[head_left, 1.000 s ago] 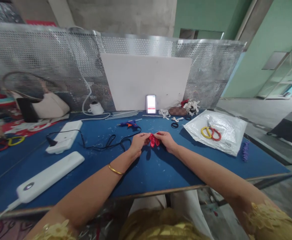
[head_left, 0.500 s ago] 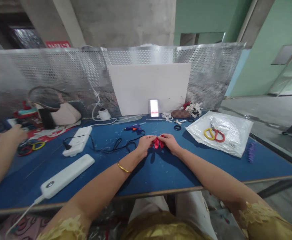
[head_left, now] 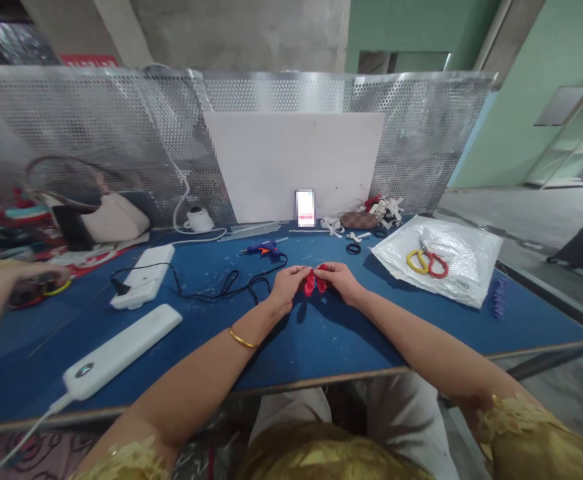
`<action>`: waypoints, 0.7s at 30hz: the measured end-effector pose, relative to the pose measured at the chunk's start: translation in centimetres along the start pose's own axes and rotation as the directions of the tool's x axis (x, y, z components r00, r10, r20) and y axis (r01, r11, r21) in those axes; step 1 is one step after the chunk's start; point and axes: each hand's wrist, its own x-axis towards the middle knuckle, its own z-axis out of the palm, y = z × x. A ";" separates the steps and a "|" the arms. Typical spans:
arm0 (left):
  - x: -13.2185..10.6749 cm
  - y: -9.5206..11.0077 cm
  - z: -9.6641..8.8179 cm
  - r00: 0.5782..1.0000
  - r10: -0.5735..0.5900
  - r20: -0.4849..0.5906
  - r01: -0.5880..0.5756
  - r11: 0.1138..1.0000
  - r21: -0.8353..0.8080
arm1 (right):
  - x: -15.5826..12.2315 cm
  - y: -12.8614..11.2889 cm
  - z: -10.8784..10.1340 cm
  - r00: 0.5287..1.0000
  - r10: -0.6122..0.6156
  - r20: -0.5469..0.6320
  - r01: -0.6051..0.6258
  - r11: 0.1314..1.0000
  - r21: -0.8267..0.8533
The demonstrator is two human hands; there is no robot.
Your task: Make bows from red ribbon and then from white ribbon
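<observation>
Both my hands pinch a small red ribbon bow point(head_left: 310, 285) just above the blue table point(head_left: 316, 357). My left hand point(head_left: 290, 285) grips its left side between thumb and fingertips, and a gold bangle is on that wrist. On the other side, my right hand point(head_left: 340, 279) holds the bow's right part, thumb and finger pressed together. Two red loops or tails hang down between the hands; the fingers hide the rest. Beyond my left hand lies a blue glue gun point(head_left: 266, 249) with an orange trigger, its black cord running left.
Scissors point(head_left: 427, 263) with yellow and red handles rest on a white bubble mailer point(head_left: 451, 233). White power strips point(head_left: 146, 277) lie left. A phone point(head_left: 306, 208) leans on a white board point(head_left: 296, 153). At far left, a co-worker's hand point(head_left: 46, 273) reaches over another pair of scissors.
My hands stay on the red bow, whose hanging parts now show more clearly. The co-worker's hand has moved right and down onto the scissors. The view has shifted slightly.
</observation>
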 end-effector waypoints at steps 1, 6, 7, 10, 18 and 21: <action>0.0 0.0 0.0 1.000 -0.004 0.004 0.004 1.000 -0.001 | 0.0 0.0 0.0 1.000 0.000 0.001 0.000 1.000 -0.002; -0.2 0.1 0.2 1.000 -0.022 0.015 0.022 1.000 -0.016 | 0.1 -0.3 -0.4 0.999 -0.042 -0.029 0.041 0.998 -0.037; -0.3 0.2 0.2 1.000 -0.023 0.019 0.023 1.000 -0.020 | 0.1 -0.3 -0.5 0.998 -0.049 -0.034 0.047 0.998 -0.046; -0.4 0.3 0.3 1.000 -0.016 0.027 0.017 0.999 -0.043 | 0.1 -0.6 -0.7 0.998 -0.057 -0.037 0.055 0.997 -0.062; -0.5 0.3 0.4 0.999 -0.026 0.044 0.031 0.993 -0.113 | -0.3 -1.2 -0.5 0.994 -0.077 0.077 0.079 0.997 -0.024; -0.3 0.5 0.2 0.998 -0.016 0.057 0.022 0.995 -0.096 | -0.3 -1.4 -0.7 0.996 -0.092 0.020 0.093 0.995 -0.034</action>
